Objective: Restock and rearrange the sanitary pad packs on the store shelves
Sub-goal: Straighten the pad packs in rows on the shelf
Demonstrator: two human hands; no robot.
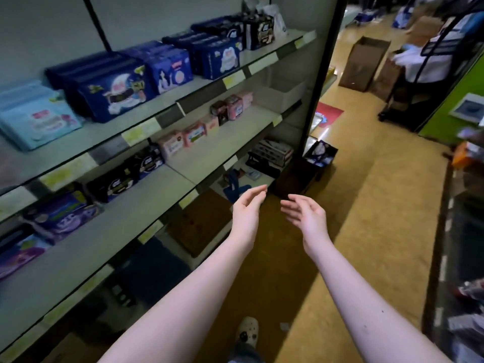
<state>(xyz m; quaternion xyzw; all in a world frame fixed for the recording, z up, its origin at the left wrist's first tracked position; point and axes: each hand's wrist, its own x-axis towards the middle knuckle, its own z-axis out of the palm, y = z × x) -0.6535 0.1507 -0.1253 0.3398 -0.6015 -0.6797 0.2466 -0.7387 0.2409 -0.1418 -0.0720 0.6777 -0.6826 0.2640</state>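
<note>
Both my arms stretch forward over the aisle floor. My left hand (247,208) and my right hand (305,212) face each other, palms inward, fingers relaxed, holding nothing. To the left stand grey shelves (110,231). The top shelf carries dark blue pad packs (115,87) and a light blue pack (36,119). The middle shelf holds pink packs (183,140) and black packs (125,176). Purple packs (60,213) lie on the lower shelf. An open box of packs (320,153) sits on the floor by the shelf's end post.
A black upright post (322,87) ends the shelf unit. Brown cardboard boxes (364,64) stand farther down the yellow floor aisle. A black trolley (429,69) and a green wall are at the right. Another shelf edge (445,258) runs along the right side. My shoe (247,330) shows below.
</note>
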